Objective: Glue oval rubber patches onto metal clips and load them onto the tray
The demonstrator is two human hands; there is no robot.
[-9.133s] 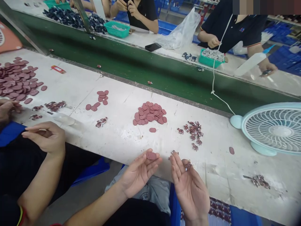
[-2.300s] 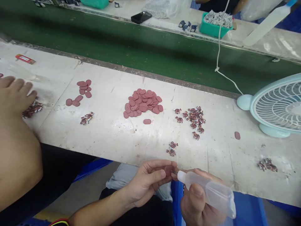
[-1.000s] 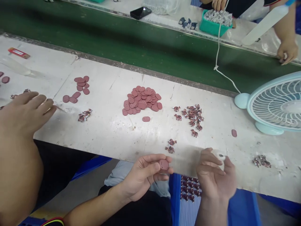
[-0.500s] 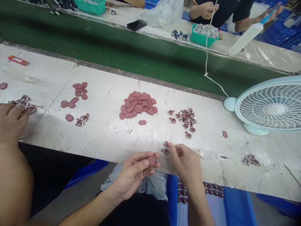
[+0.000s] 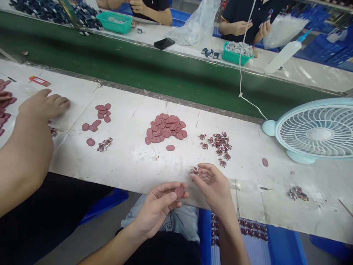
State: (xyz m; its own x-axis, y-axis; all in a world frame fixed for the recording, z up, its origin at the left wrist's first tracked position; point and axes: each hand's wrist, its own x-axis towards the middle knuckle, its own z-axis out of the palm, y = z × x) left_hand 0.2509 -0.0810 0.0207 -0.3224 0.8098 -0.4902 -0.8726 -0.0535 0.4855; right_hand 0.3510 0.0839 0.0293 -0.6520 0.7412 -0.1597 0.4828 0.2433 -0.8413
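Note:
My left hand is closed on a dark red oval disc, pinched between thumb and fingers above the table's near edge. To its right, my right hand has its thumb and forefinger at a small brown-and-white figure piece and appears to pinch it; the fingertips partly cover the piece. Beyond my hands lies a heap of similar oval discs, with a single oval disc in front of it. A cluster of small figure pieces lies farther right.
A light blue fan stands at the right. A clear bottle with a needle tip lies near my right forearm. Below the edge sits a blue crate with rows of pieces. At left, a co-worker's arm reaches across the table.
My right thumb and forefinger have come together around a figure piece at the table. The left hand still holds the disc. The co-worker's hand at left has moved farther across the table.

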